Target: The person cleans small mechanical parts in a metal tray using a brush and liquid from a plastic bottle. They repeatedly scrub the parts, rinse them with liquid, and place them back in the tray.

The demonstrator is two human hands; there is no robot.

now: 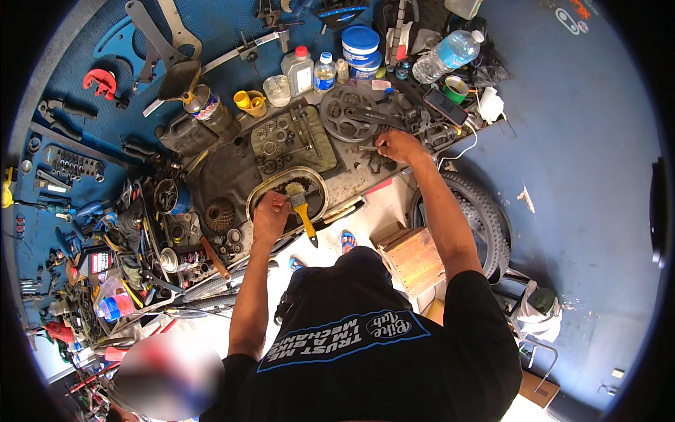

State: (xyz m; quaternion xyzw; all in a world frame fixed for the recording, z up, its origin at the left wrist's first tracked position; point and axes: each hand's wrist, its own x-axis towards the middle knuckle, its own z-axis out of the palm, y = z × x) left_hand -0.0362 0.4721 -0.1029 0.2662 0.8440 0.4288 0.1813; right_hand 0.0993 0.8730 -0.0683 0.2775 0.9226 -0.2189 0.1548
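Note:
Over the left side of an oval metal pan [320,184], my left hand [271,216] has its fingers curled together; what they hold, if anything, is hidden. A paintbrush [302,214] with a yellow handle leans across the pan's near rim, bristles inside, just right of that hand. My right hand [398,146] reaches to the bench below a crankset [351,114], fingers pinched close to small dark metal parts [380,163]. Whatever is between those fingertips is too small to name. Rings and small parts [271,141] lie on a greenish mat [318,137] beyond the pan.
A cassette [220,214] and spray can [179,259] lie left. Bottles [299,70] and blue tubs [361,48] line the back. A phone [445,105] with a white cable sits at the right corner, above a bicycle wheel [485,218]. A wooden box [413,261] stands below.

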